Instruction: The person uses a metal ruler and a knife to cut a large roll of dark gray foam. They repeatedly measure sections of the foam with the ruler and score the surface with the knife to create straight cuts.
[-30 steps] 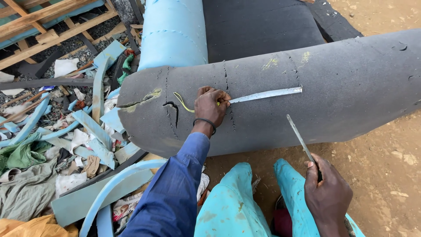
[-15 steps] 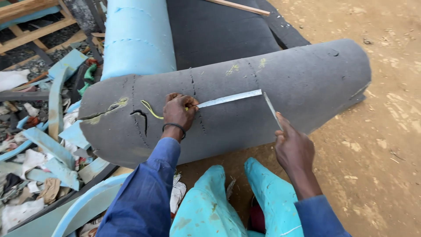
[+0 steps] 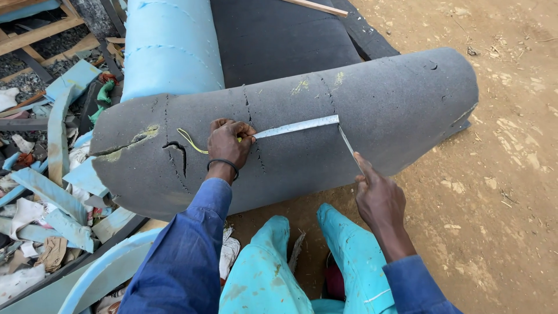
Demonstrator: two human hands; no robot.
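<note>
i see the left hand [image 3: 229,142] near the centre of the frame, its fingers curled together and pinching one end of a thin metal strip [image 3: 296,127], pressing it flat against the curved top of the grey foam roll [image 3: 302,134]. i judge that this grip pins the strip so it lies straight across the foam toward the right, like a ruler or guide. the right hand [image 3: 378,197], lower right of centre, has its fingers closed on a slim blade [image 3: 347,144] whose tip meets the far end of the strip; the thumb runs up along the blade, which i take as steadying it against the foam. the roll lies across the middle of the frame, resting on bare dirt ground [image 3: 511,174] at the right and against a heap of blue foam offcuts [image 3: 55,192] at the left. a yellow line [image 3: 192,141] curls just left of the left hand, beside a dark tear in the foam.

the blade's handle is buried in the right hand, so i cannot tell what kind of tool it is. whether the tip cuts or only marks is too fine to see. the knees in turquoise trousers [image 3: 279,261] block the ground under the roll, and the blue padded piece [image 3: 168,46] at upper left is cut off by the frame edge.
</note>
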